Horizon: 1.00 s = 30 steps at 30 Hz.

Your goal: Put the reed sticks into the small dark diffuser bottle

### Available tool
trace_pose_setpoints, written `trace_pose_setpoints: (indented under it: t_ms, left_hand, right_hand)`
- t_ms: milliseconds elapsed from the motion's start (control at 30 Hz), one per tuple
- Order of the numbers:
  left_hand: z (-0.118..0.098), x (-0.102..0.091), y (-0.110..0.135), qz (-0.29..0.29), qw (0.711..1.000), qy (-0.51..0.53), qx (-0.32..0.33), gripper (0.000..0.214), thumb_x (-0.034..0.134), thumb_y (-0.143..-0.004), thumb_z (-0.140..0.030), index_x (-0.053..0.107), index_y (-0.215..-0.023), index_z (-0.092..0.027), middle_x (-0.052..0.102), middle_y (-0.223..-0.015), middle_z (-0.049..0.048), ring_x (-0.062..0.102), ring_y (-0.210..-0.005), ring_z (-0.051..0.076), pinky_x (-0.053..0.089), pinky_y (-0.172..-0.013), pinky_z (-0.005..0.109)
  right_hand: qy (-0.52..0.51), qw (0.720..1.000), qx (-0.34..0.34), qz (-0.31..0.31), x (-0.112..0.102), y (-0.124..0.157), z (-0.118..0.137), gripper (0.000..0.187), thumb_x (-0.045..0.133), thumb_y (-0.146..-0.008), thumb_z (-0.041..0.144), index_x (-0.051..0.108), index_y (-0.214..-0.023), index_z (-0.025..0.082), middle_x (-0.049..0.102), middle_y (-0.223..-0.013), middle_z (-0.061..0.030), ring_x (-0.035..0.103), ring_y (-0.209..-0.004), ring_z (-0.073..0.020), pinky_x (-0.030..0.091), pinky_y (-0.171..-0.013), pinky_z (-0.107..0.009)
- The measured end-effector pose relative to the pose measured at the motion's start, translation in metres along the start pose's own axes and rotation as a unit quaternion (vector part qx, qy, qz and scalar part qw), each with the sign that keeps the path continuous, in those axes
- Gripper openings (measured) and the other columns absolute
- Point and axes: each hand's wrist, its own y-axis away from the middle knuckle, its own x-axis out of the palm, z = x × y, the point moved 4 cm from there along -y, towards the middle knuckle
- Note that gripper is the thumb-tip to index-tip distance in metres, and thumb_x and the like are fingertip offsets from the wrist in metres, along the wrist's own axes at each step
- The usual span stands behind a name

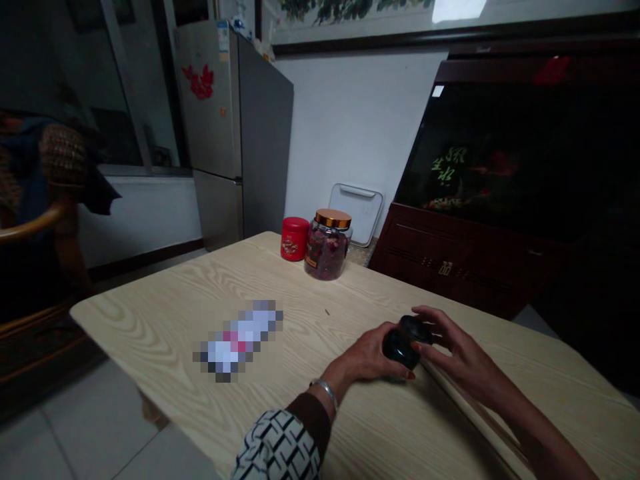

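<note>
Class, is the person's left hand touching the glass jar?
No, the left hand grips a dark container, well away from the glass jar.

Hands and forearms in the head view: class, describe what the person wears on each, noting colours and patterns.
Above the left hand sits a silver bangle, then a dark brown cuff and a black-and-white geometric sleeve. The right hand and visible forearm are bare: no sleeve or jewellery shows.

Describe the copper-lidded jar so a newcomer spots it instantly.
Start at the pale wood-grain table and look toward its far edge. A red canister stands there; the jar is immediately to its right. Unlike that opaque neighbour, it is transparent, with dark reddish contents and a shiny copper-coloured lid.
</note>
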Motion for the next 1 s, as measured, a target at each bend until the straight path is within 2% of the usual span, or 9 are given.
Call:
trace_pose_setpoints:
  t_ms: [167,300,367,433,533,667,800,900,1000]
  left_hand:
    - [0.002,0.000,0.000,0.006,1.000,-0.001,-0.008,0.083,0.092,-0.050,-0.027,0.059,-0.126,-0.018,0.066,-0.114,0.0086,0.059,-0.105,0.027,0.048,-0.092,0.037]
    - [0.005,0.000,-0.001,0.010,1.000,-0.003,-0.001,0.081,0.092,-0.052,-0.028,0.059,-0.125,-0.019,0.065,-0.114,0.0082,0.060,-0.103,0.027,0.049,-0.087,0.036]
    - [0.006,0.001,-0.002,0.009,1.000,-0.010,0.005,0.077,0.091,-0.052,-0.028,0.060,-0.122,-0.019,0.065,-0.112,0.0079,0.060,-0.101,0.027,0.049,-0.085,0.035]
    - [0.007,0.001,-0.003,0.007,1.000,-0.015,0.011,0.075,0.091,-0.053,-0.027,0.061,-0.120,-0.018,0.065,-0.111,0.0074,0.060,-0.102,0.026,0.049,-0.086,0.035]
    - [0.007,0.001,-0.003,0.006,1.000,-0.008,0.016,0.080,0.092,-0.052,-0.029,0.059,-0.124,-0.019,0.066,-0.112,0.0079,0.060,-0.104,0.027,0.049,-0.090,0.037]
    - [0.006,0.001,-0.002,0.001,1.000,0.008,0.022,0.085,0.093,-0.052,-0.032,0.058,-0.128,-0.018,0.065,-0.115,0.0096,0.060,-0.106,0.028,0.049,-0.092,0.039]
    - [0.007,0.002,-0.002,0.001,1.000,0.015,0.019,0.083,0.093,-0.051,-0.032,0.060,-0.125,-0.017,0.067,-0.111,0.0099,0.061,-0.102,0.027,0.049,-0.091,0.039]
    - [0.007,0.002,-0.002,-0.001,1.000,0.005,0.016,0.082,0.094,-0.051,-0.033,0.060,-0.124,-0.017,0.067,-0.112,0.0102,0.061,-0.103,0.028,0.049,-0.089,0.039]
    - [0.007,0.002,-0.002,0.002,1.000,-0.001,0.018,0.079,0.093,-0.053,-0.032,0.060,-0.124,-0.018,0.066,-0.112,0.0093,0.060,-0.104,0.028,0.049,-0.088,0.038]
  right_hand:
    - [0.172,0.980,-0.041,0.093,-0.008,-0.014,0.021,0.043,0.061,-0.089,0.043,0.057,-0.127,0.024,0.062,-0.125,-0.0119,0.063,-0.112,-0.0274,0.050,-0.097,-0.043]
    - [0.365,0.926,0.020,0.094,-0.004,-0.023,0.038,0.045,0.058,-0.088,0.056,0.063,-0.109,0.018,0.070,-0.099,-0.0132,0.070,-0.087,-0.0318,0.054,-0.078,-0.045]
    - [0.409,0.907,0.047,0.084,-0.003,-0.024,0.041,0.054,0.053,-0.087,0.065,0.063,-0.110,0.017,0.072,-0.098,-0.0156,0.070,-0.092,-0.0363,0.053,-0.081,-0.049]
    - [0.381,0.921,0.051,0.068,-0.005,-0.023,0.039,0.066,0.048,-0.088,0.069,0.058,-0.127,0.017,0.069,-0.122,-0.0190,0.065,-0.113,-0.0383,0.049,-0.094,-0.052]
    - [0.255,0.964,0.034,0.066,-0.009,-0.021,0.032,0.073,0.037,-0.094,0.068,0.037,-0.151,0.021,0.046,-0.153,-0.0154,0.050,-0.136,-0.0304,0.043,-0.108,-0.045]
    - [0.199,0.974,0.046,0.099,-0.015,-0.020,0.032,0.068,0.032,-0.098,0.062,0.031,-0.155,0.025,0.067,-0.132,-0.0134,0.066,-0.116,-0.0271,0.050,-0.097,-0.040]
    - [0.356,0.923,0.144,-0.020,-0.031,-0.020,0.034,0.073,0.028,-0.094,0.069,0.046,-0.145,0.020,0.077,-0.099,-0.0172,0.071,-0.096,-0.0396,0.051,-0.079,-0.050]
    - [0.332,0.931,0.143,-0.048,-0.034,-0.017,0.032,0.067,0.022,-0.095,0.069,0.055,-0.135,0.026,0.077,-0.099,-0.0138,0.071,-0.097,-0.0372,0.052,-0.080,-0.049]
    - [0.241,0.969,0.062,0.011,-0.026,-0.014,0.033,0.068,0.038,-0.092,0.067,0.042,-0.146,0.026,0.069,-0.125,-0.0136,0.067,-0.112,-0.0307,0.053,-0.088,-0.042]
